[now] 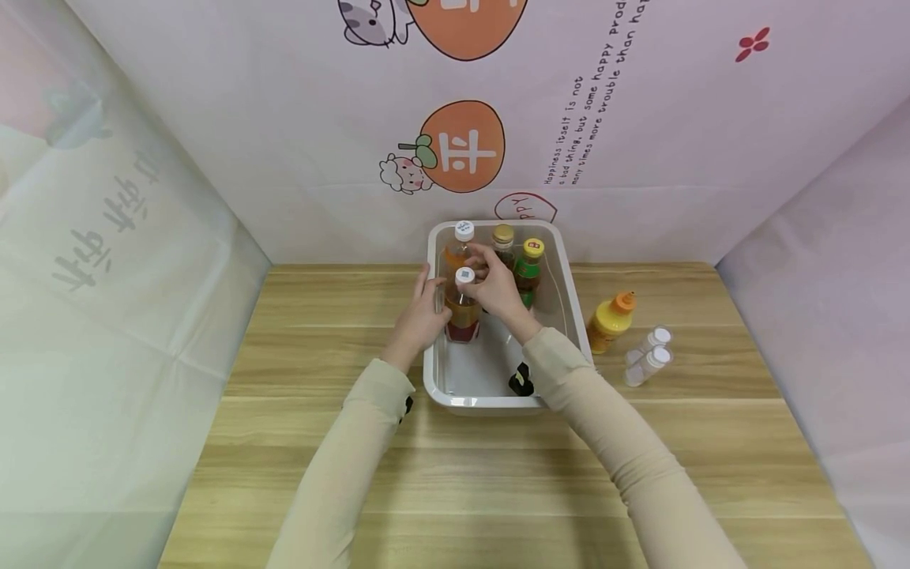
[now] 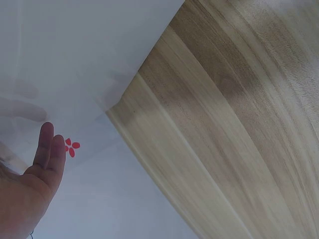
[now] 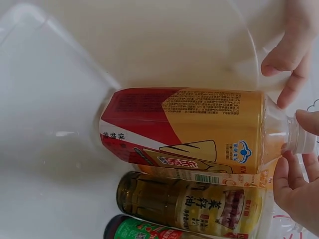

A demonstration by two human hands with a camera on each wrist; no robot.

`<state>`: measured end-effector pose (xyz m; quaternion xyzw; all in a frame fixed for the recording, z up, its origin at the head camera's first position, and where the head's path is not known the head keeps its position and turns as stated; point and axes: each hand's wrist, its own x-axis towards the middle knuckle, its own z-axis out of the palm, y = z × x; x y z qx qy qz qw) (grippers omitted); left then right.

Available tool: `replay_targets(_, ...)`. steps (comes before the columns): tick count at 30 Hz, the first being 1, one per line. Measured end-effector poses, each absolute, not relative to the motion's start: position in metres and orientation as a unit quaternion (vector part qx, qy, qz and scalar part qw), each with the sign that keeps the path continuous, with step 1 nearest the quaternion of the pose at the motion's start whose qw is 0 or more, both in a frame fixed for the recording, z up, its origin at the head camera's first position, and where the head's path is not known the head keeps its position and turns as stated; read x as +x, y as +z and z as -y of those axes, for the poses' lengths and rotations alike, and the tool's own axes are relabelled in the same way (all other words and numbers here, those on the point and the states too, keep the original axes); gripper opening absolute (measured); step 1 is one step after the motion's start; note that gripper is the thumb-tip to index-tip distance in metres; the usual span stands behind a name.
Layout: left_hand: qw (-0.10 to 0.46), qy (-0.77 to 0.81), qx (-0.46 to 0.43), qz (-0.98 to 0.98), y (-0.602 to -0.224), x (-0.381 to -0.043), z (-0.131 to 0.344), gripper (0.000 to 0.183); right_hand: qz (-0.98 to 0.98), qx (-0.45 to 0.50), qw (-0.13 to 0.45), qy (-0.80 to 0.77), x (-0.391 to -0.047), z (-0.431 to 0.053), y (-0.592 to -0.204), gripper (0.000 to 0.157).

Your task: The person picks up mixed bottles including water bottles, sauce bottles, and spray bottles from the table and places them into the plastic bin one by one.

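Note:
A drink bottle (image 3: 214, 114) with an orange and red label and a white cap (image 1: 465, 276) stands in the left part of a white plastic bin (image 1: 472, 401). My right hand (image 1: 501, 294) pinches this bottle at its cap and neck, as the right wrist view shows. The left hand (image 1: 419, 318) is at the bin's left wall beside the bottle, its fingers extended; they look straight in the left wrist view. Behind the held bottle stands another white-capped bottle (image 1: 464, 231). Next to it are an oil bottle (image 3: 199, 204) with a gold cap and a green-labelled bottle (image 1: 528, 273) with a yellow cap.
To the right of the bin, a yellow squeeze bottle (image 1: 609, 322) with an orange nozzle stands on the wooden table (image 1: 298, 356). Two small clear bottles (image 1: 647, 367) with white caps are beside it. A black object (image 1: 521, 381) lies in the bin's front. Printed cloth walls (image 1: 320, 158) surround the table.

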<state>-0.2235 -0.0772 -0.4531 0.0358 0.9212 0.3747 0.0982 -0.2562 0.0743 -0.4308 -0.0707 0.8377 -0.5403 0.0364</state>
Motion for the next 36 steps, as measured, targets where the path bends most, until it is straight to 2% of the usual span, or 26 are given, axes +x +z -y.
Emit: replay_targets(36, 0.103, 0.375, 0.035, -0.921, -0.4524, -0.2238, 0.0764, 0.058, -0.845, -0.096, 0.088, -0.519, -0.2593, -0.0778, -0.4351, 0.076)
